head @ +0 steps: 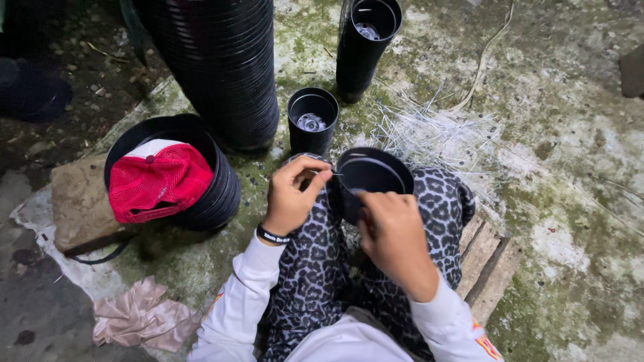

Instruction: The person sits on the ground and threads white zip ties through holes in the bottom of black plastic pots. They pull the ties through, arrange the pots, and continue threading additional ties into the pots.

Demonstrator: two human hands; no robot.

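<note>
Fingers (315, 175) on round black pot (369, 175)

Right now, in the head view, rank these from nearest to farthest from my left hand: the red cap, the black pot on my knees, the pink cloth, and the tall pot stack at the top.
From the left hand:
1. Black pot, just to its right, on the knees.
2. Red cap, to its left, lying on a low stack of pots.
3. Tall pot stack at top and pink cloth at lower left: too close to call.
</note>
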